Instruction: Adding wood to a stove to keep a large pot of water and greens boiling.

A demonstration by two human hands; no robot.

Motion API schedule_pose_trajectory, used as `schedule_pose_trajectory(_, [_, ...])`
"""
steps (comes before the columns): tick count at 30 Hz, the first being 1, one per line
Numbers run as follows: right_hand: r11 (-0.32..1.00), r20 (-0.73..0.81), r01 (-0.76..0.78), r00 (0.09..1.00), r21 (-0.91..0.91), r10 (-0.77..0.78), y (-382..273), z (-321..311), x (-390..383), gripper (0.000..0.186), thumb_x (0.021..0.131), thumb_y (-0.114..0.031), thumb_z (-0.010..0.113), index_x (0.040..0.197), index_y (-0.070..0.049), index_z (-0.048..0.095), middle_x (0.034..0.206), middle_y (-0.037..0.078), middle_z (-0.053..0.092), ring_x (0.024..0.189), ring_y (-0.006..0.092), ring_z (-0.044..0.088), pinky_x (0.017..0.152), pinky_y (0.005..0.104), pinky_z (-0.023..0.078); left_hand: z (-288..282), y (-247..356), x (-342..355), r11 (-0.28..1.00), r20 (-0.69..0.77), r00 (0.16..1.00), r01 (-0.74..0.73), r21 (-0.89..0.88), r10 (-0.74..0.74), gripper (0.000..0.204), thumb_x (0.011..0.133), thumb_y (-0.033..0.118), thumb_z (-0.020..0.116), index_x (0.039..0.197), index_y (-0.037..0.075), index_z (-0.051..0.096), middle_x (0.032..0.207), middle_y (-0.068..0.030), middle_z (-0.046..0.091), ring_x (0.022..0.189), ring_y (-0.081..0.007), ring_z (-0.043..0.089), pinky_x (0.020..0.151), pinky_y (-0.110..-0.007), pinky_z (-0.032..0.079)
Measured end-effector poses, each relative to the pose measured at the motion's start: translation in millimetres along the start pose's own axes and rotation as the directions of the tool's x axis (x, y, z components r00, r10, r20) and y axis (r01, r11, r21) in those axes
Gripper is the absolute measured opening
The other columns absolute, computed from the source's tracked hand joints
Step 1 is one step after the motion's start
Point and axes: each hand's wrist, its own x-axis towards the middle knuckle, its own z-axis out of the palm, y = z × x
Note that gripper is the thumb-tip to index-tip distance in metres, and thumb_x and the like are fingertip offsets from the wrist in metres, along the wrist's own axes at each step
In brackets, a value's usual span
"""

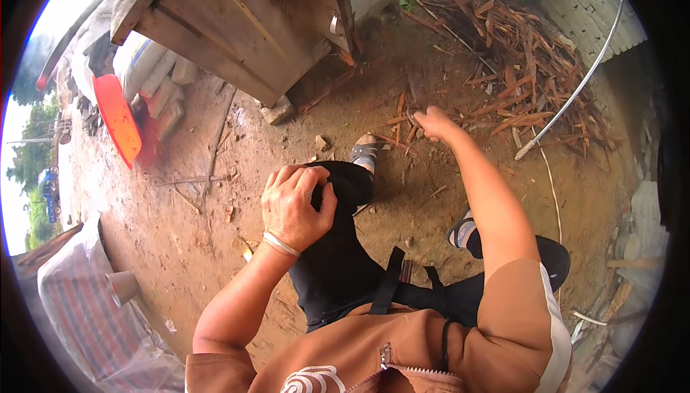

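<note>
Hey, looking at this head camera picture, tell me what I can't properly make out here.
All in the head view:
- What the right hand may hold: too small, partly covered by its curled fingers.
- The palm of the left hand: hidden by the hand's own back.
- The blue shape at far left: too small for detail.
- The wooden boards' top: cut off by the upper edge.

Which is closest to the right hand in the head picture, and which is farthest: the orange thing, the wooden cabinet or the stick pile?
Nearest to the right hand first:
1. Stick pile: just beyond the hand, to its right.
2. Wooden cabinet: ahead and left.
3. Orange thing: far left.
</note>
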Motion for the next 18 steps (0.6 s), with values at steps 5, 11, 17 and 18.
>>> schedule_pose_trajectory(5, [0.935,-0.113,0.110,0.981,-0.337,-0.156,68,30,-73,0.052,0.083,-0.041,0.052,0.082,0.011,0.060,0.083,0.032,0.063,0.089,0.0437,0.063,0.082,0.0472,0.048,-2,-7,1,0.999,0.023,1.000,0.020,-0.035,-0.019,0.011,0.072,0.006,0.065,0.082,0.008,0.061,0.079,-0.0045,0.064,0.082,-0.0257,0.062,0.076,-0.037,0.047])
schedule_pose_trajectory(11, [0.999,-0.049,-0.002,0.999,-0.038,0.000,65,23,-163,0.048,0.083,-0.040,0.053,0.080,0.008,0.056,0.079,0.027,0.063,0.081,0.0420,0.062,0.075,0.0464,0.047,-3,-11,-3,0.999,-0.002,1.000,0.003,-0.046,-0.003,0.010,0.072,0.007,0.065,0.082,0.008,0.061,0.080,-0.0055,0.064,0.083,-0.0264,0.062,0.077,-0.037,0.047])
schedule_pose_trajectory(17, [0.904,-0.185,0.199,0.941,-0.378,-0.284,6,14,-125,0.057,0.081,-0.048,0.057,0.080,0.009,0.059,0.083,0.029,0.063,0.084,0.0416,0.063,0.075,0.0469,0.049,1,1,2,0.999,0.020,0.999,-0.026,-0.021,0.026,0.010,0.071,0.007,0.065,0.081,0.008,0.061,0.079,-0.0052,0.065,0.083,-0.0257,0.062,0.077,-0.037,0.047])
schedule_pose_trajectory(18, [0.878,-0.187,0.188,0.937,-0.441,-0.294,-8,12,-110,0.060,0.080,-0.050,0.058,0.084,0.010,0.061,0.088,0.032,0.063,0.088,0.0421,0.063,0.078,0.0468,0.050,2,3,4,0.999,0.021,0.999,-0.033,-0.016,0.033,0.011,0.071,0.007,0.065,0.081,0.008,0.062,0.079,-0.0049,0.065,0.082,-0.0255,0.062,0.076,-0.037,0.047])
